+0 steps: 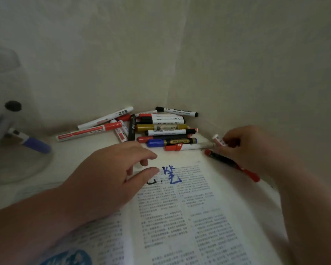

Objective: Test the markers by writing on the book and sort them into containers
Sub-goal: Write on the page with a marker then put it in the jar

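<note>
Plainly, the job was only a little way in. The open book [189,217] carried just two tests at the top of its page: a blue scribble [172,175] and, to its left, a black mark [152,181] partly hidden by a thumb. One blue-capped marker [34,145] appeared to sit in the clear container [17,165] at the far left, though that side was blurred, and no second container could be made out. The pile of markers [161,129], red, black, white, gold and blue, lay heaped in the corner beyond the book, so by my reckoning most of the testing and sorting was left to do.

The left hand [111,175] hovered over the book's top edge, fingers loosely bent and holding nothing. The right hand [252,148] was curled at the right end of the pile and seemed to pinch a white marker [219,139] by its labelled end. A red and black marker [225,161] lay apart, slanting along the book's right edge, partly under that hand.

The two walls [237,64] met close behind the pile and hemmed it in, and the crossed, stacked markers would likely shift when one was pulled free.
</note>
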Demonstrator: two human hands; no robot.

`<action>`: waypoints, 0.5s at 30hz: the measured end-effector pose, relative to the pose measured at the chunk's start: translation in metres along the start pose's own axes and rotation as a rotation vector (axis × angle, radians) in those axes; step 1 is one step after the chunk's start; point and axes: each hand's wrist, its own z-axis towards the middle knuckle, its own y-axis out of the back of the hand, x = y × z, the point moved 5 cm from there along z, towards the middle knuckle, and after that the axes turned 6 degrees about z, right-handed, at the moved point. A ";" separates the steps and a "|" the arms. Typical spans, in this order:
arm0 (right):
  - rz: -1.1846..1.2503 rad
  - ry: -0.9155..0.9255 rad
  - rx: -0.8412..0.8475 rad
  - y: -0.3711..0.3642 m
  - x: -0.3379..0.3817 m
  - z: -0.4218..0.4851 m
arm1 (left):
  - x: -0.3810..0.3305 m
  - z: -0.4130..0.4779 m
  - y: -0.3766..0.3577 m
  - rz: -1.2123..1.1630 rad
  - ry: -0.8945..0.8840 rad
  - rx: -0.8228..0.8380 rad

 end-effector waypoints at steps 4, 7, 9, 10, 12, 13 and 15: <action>-0.051 0.038 0.101 -0.021 0.004 0.005 | -0.001 0.001 0.002 0.011 -0.008 -0.008; -0.069 0.045 0.086 -0.023 0.002 0.007 | 0.001 0.000 0.000 0.015 0.001 0.003; -0.065 0.062 0.077 -0.022 0.000 0.006 | 0.002 0.000 0.000 0.007 0.002 0.003; -0.056 0.069 0.073 -0.021 0.000 0.005 | 0.002 0.000 0.000 0.004 0.006 0.005; -0.026 0.066 0.077 -0.020 0.001 0.003 | 0.002 0.000 0.000 -0.006 0.016 0.011; -0.018 0.056 0.084 -0.019 0.001 0.002 | 0.002 0.000 0.000 -0.012 0.015 0.010; -0.052 0.032 0.099 -0.016 -0.003 -0.001 | 0.003 0.000 0.000 -0.018 0.013 0.008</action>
